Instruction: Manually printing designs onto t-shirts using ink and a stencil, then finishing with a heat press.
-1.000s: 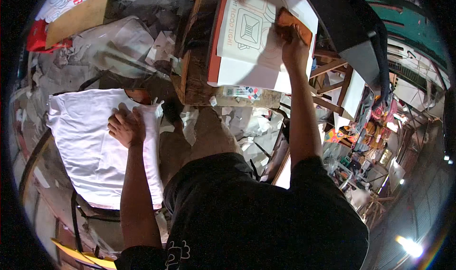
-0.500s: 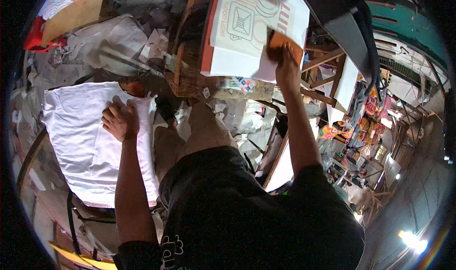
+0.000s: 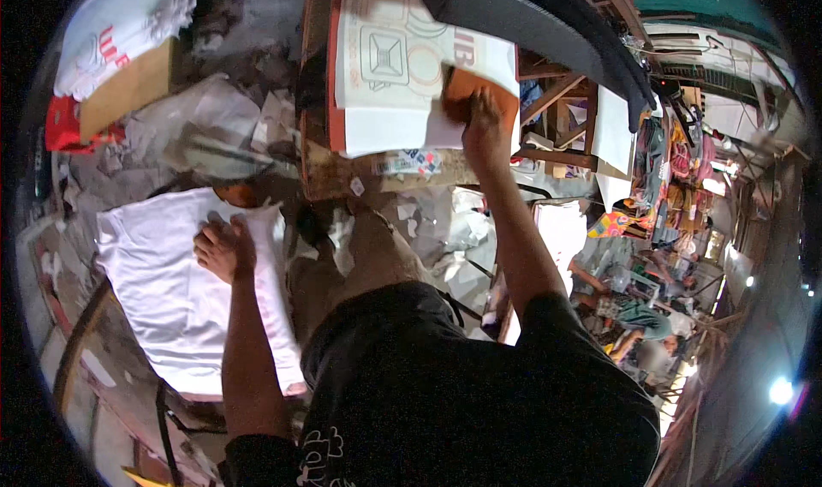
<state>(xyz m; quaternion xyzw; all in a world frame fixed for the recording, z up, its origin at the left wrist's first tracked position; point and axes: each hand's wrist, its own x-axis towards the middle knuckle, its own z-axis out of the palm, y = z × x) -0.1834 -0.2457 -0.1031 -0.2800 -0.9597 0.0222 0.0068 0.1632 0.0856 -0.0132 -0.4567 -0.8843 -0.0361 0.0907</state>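
My right hand (image 3: 486,131) grips a flat orange-brown pad (image 3: 507,101), slightly blurred, against the lower right part of a white sheet (image 3: 398,127) with red and grey print. That sheet lies over a red-edged board (image 3: 338,101) on a wooden bench. To the left, my left hand (image 3: 225,249) rests on a pile of wrinkled white cloth-like pieces (image 3: 188,316), fingers bent and somewhat apart. A small brown rounded thing (image 3: 240,194), partly covered, shows at the pile's far edge.
The wooden bench (image 3: 321,166) has a dark padded bar (image 3: 531,24) beyond its right side. Printed white pieces (image 3: 128,29) lie on a cardboard sheet (image 3: 128,93) at the far left. Scraps litter the floor (image 3: 214,114). Another person (image 3: 644,322) is in the right background.
The view has shifted, so the bench appears further left and the white pile lower. My right hand still holds the pad on the printed sheet; my left hand stays on the pile.
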